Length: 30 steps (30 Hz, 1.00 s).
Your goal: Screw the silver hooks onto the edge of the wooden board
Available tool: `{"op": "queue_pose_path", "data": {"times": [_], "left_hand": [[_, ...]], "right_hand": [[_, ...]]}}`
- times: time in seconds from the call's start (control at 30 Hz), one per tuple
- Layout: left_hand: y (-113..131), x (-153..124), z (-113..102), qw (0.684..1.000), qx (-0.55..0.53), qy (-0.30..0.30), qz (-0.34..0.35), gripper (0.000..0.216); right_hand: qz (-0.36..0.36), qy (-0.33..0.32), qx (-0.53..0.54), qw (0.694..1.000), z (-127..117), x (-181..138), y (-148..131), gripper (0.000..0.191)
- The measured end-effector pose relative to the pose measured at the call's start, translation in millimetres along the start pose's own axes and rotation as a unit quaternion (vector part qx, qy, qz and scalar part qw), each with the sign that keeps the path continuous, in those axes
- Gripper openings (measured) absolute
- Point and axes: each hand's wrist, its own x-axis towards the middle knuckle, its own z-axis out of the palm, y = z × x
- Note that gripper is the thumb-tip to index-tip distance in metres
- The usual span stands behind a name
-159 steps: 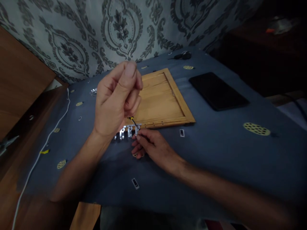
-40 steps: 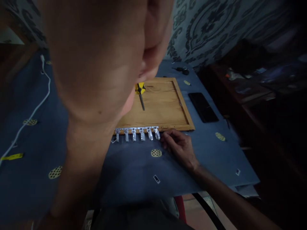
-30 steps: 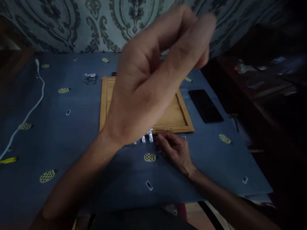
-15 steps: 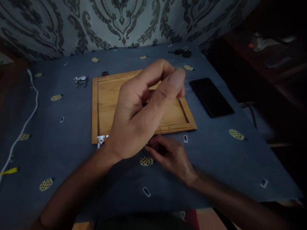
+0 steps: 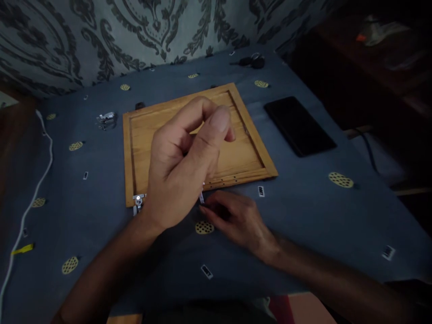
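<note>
A framed wooden panel (image 5: 249,135), perhaps a small cabinet door, lies flat with screw holes along its near edge. In front of its middle, my left hand (image 5: 189,162) is raised, fingers curled and thumb pressed against them; whatever they grip is hidden. Low at the near edge, my right hand (image 5: 239,220) pinches a small shiny metal piece (image 5: 201,197) that looks like a hinge, mostly covered by my hands. Another metal hinge (image 5: 138,202) sits at the panel's near left corner, partly behind my left wrist.
Loose metal hardware (image 5: 106,119) lies left of the panel. To the right is a black phone (image 5: 299,127), with keys (image 5: 251,61) farther back. A white cable (image 5: 37,180) runs down the left of the blue tablecloth (image 5: 297,216). A patterned wall (image 5: 148,31) stands behind.
My left hand has shifted slightly left and down over the panel, still closed. My right hand stays at the near edge, and more of the metal piece shows. The whole view has tilted slightly.
</note>
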Motion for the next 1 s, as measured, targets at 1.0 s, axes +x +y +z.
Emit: {"op": "queue_pose_path", "data": {"times": [1.0], "left_hand": [[3, -10, 4, 1.000, 0.008, 0.018, -0.015, 0.013]], "right_hand": [[0.056, -0.030, 0.149, 0.987, -9, -1, -3, 0.017]]}}
